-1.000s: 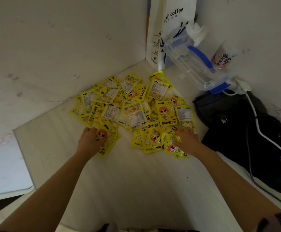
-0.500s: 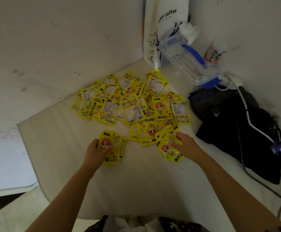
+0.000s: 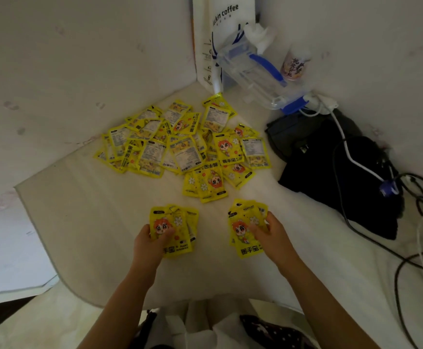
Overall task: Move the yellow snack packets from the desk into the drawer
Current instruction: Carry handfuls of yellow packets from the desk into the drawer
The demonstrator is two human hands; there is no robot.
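A heap of several yellow snack packets (image 3: 180, 144) with a cartoon figure lies on the white desk (image 3: 92, 222) toward the back corner. My left hand (image 3: 150, 244) grips a small stack of yellow packets (image 3: 175, 222), thumb across the front. My right hand (image 3: 273, 238) grips another small stack of packets (image 3: 243, 227). Both stacks are held near the desk's front, apart from the heap. No drawer is in view.
A white coffee paper bag (image 3: 220, 34) and a clear plastic box with blue clips (image 3: 255, 71) stand in the back corner beside a cup (image 3: 294, 66). A black bag (image 3: 331, 167) with white and black cables (image 3: 406, 235) fills the right side. Walls close the left and back.
Both hands have pulled back from the heap toward me, each carrying a stack of packets it gathered from the heap's front edge.
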